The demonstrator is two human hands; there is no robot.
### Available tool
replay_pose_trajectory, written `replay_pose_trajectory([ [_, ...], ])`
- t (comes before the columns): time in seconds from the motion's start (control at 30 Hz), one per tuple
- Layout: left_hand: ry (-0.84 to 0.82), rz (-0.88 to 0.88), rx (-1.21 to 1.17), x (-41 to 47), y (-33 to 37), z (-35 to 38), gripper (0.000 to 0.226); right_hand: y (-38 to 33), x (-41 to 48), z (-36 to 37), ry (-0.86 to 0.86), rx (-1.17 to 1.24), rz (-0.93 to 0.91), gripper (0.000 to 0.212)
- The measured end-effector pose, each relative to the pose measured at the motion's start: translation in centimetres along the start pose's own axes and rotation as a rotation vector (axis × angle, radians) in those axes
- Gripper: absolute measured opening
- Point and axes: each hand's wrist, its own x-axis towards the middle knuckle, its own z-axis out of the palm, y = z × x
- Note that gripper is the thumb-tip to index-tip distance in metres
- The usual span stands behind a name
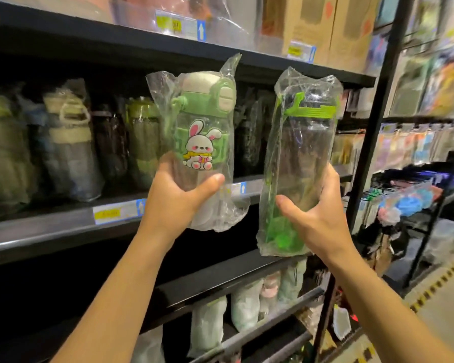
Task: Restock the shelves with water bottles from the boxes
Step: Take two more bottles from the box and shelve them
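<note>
**Two bagged bottles held up at the middle shelf**

Left hand (178, 197) wraps the lower half of the rabbit bottle (202, 137), thumb across the front, fingers behind. The bottle is upright in a clear bag. Right hand (320, 216) grips the green-lid bottle (302, 153) low on its body in the same way, with loose film hanging under it. Both bottles are in the air before the middle shelf (50, 229), touching neither it nor each other.

The shelved bottles (68, 148) stand in a row at left, with darker ones behind the held pair. Cannot tell whether a free slot lies there.

Judgement: seat one bottle at a time. Carry the base over the shelf lip first and keep the bag top under the upper shelf (89, 35). Film looks slippery, so squeeze the body, not the slack. Fold the hanging tail under, or the bottle may stand crooked. Turn the rabbit outward.
</note>
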Motion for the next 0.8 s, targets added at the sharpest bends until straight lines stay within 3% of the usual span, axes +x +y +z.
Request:
replay_pose_trajectory([
  [0.37, 0.002, 0.065, 0.064, 11.5, -6.4, 7.4, 0.073, 10.7, 13.5, 0.3, -0.005, 0.047, -0.106, 0.080],
  [0.53, 0.095, 0.052, 0.205, 15.3, -9.1, 10.2, 0.072, 15.9, 18.7, 0.6, -0.062, 0.118, -0.068, 0.089],
  [0.7, 0.175, -0.075, 0.343, 18.5, -12.1, 12.6, 0.068, 21.4, 23.0, 0.7, -0.168, 0.078, 0.050, 0.090],
  [0.8, 0.220, -0.219, 0.476, 20.4, -13.4, 14.2, 0.068, 24.2, 25.8, 1.1, -0.246, 0.041, 0.126, 0.079],
])
